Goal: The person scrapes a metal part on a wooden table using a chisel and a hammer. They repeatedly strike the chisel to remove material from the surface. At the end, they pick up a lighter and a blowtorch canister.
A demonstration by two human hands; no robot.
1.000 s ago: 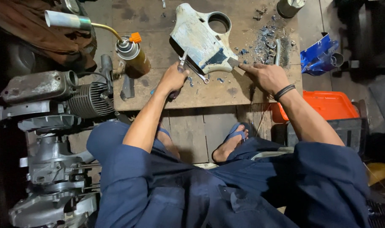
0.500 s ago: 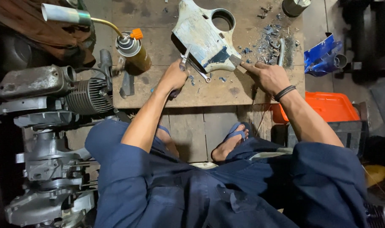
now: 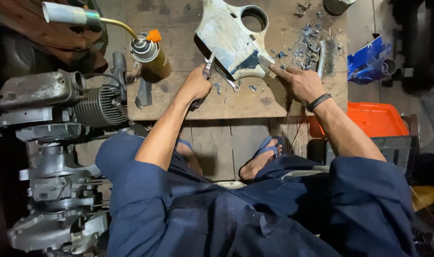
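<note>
A pale metal cover [image 3: 231,40] with a round hole near its far end and worn blue paint along its near edge lies flat on the wooden worktop [image 3: 179,102], towards the far side and a little right of the middle. The left hand [image 3: 198,85] is closed in a fist around the handle of a scraper [image 3: 208,66], whose metal end touches the cover's near left edge. The right hand [image 3: 300,83], with a black band on its wrist, rests on the worktop just beside the cover's near right corner, fingers pressed together and stretched out so that the fingertips [image 3: 274,69] touch that corner. A wrench [image 3: 226,81] lies on the worktop between the two hands, just under the cover's near edge, with small blue paint flakes [image 3: 252,87] beside it. Further right, a heap of scraped paint chips and small metal parts [image 3: 312,45] sits near the cover. On the worktop's left end stands a gas torch [image 3: 148,54] with an orange knob and a bent brass tube. Left of the worktop is a grey engine [image 3: 50,123] with cooling fins. To the right, below the worktop's edge, sits an orange box [image 3: 379,119], and a blue painted part [image 3: 367,59] lies beyond it.
</note>
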